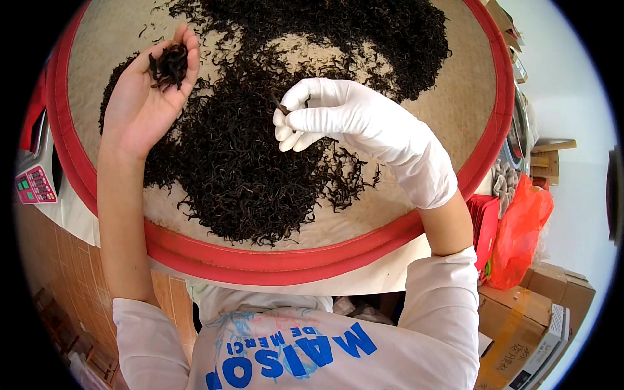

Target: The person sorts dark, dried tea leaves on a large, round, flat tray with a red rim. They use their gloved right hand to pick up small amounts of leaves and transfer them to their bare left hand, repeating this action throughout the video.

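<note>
My bare left hand [144, 104] is turned palm up at the left, its fingers curled round a small clump of dark, twisted dried tea leaves [170, 67]. In a white glove, my right hand [344, 112] pinches a thin brownish tea stem [279, 104] between thumb and fingertips. Both hands hover over a large round tray [442, 149] with a beige cloth bed and a red padded rim. Beneath and between them spreads a heap of loose dried tea leaves [240, 162]. Another dark mound of tea leaves [396, 32] lies toward the far side.
A scale with a pink and green panel [38, 185] stands left of the tray. To the right are a red plastic bag [521, 237], red stacked items [481, 221] and cardboard boxes [513, 318] beside a pale wall. Tiled brown floor [81, 260] shows at lower left.
</note>
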A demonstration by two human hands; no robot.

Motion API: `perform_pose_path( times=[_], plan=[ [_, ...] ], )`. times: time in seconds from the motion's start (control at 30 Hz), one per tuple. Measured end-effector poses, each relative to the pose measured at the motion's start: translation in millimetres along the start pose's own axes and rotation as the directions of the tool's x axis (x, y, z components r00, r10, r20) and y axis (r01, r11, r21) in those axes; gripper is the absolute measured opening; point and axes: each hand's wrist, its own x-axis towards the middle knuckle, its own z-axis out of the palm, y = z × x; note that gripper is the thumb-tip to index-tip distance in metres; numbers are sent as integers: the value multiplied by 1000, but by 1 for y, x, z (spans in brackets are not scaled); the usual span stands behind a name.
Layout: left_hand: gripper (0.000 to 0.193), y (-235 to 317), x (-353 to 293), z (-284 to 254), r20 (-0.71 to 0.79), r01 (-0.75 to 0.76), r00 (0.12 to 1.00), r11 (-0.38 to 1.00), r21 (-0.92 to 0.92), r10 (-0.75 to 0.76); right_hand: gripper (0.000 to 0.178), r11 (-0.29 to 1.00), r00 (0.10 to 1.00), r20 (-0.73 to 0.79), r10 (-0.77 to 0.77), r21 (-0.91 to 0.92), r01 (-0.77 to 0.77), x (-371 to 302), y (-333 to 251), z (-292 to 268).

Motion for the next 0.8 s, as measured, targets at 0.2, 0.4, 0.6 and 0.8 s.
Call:
perform_pose_path(
  times=[0.2,0.4,0.6,0.8],
  plan=[
    [29,-18,-1,9,-78,57,996,992,108,-49,16,876,950,-204,-235,-468,117,-5,-5,1],
    [31,-47,-5,21,-126,228,968,970,88,-216,12,445,690,-97,-717,-826,346,3,-2,0],
    [36,-73,-14,31,-155,360,927,925,119,-341,21,140,540,40,-841,-947,288,6,-2,15],
    [30,-71,-12,31,-268,346,912,932,103,-309,25,225,957,-135,-255,-971,-77,-20,-7,-9]
  ],
)
